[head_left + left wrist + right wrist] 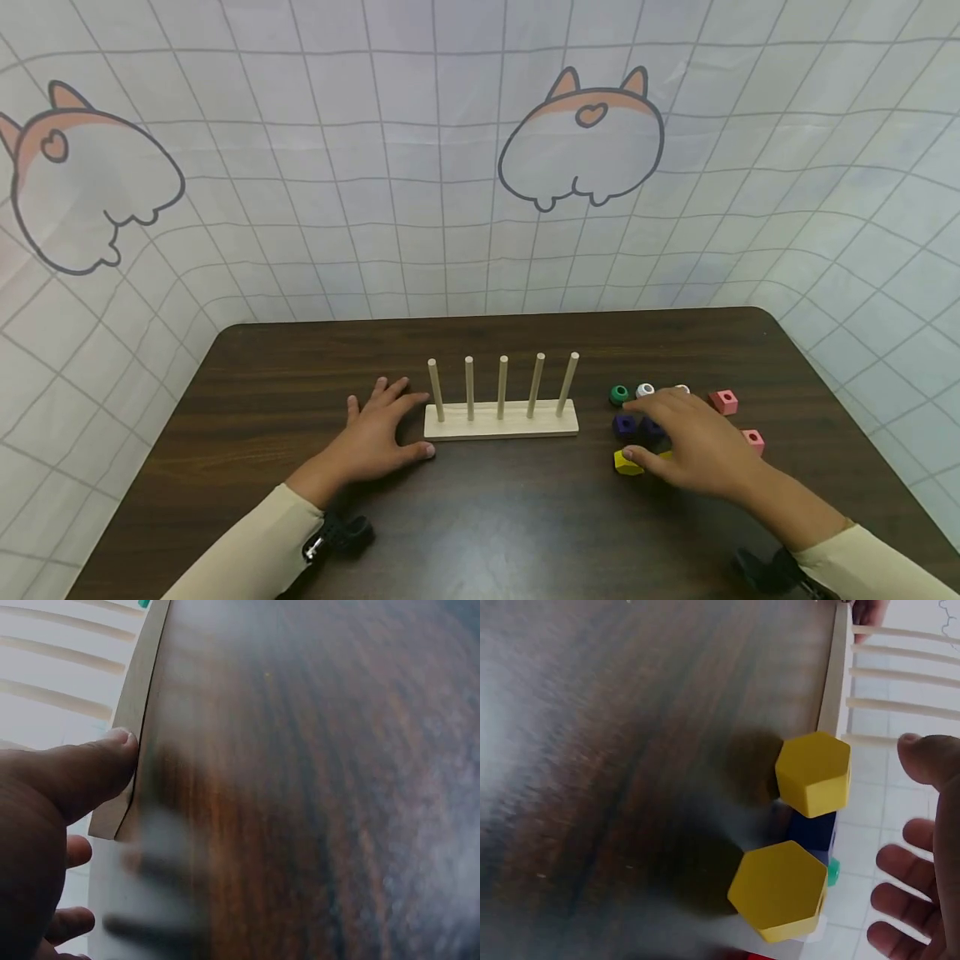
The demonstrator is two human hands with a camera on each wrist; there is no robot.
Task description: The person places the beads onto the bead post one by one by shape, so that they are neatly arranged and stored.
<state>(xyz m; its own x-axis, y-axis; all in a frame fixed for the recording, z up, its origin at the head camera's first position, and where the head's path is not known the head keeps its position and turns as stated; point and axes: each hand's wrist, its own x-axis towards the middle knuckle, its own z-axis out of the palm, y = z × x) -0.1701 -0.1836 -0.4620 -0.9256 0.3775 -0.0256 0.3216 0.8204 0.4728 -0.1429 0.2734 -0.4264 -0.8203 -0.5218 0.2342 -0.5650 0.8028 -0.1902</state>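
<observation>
A pale wooden board (498,427) with several upright pegs stands mid-table. At its left end my left hand (375,437) lies with fingers spread; the left wrist view shows the thumb (97,769) against the board's edge. My right hand (705,442) hovers above a group of small blocks, fingers extended and holding nothing. Beneath and around it are a yellow hexagonal block (627,463), a second yellow block (780,889), dark blue blocks (624,426), a green bead (618,394), a white bead (645,390) and pink cubes (724,402). The hand partly hides several of them.
The dark wood-grain table (480,517) has rounded back corners. A white gridded curtain (375,167) with cartoon animal drawings hangs behind it and along the sides. Dark wrist-worn devices (341,533) sit at both sleeves.
</observation>
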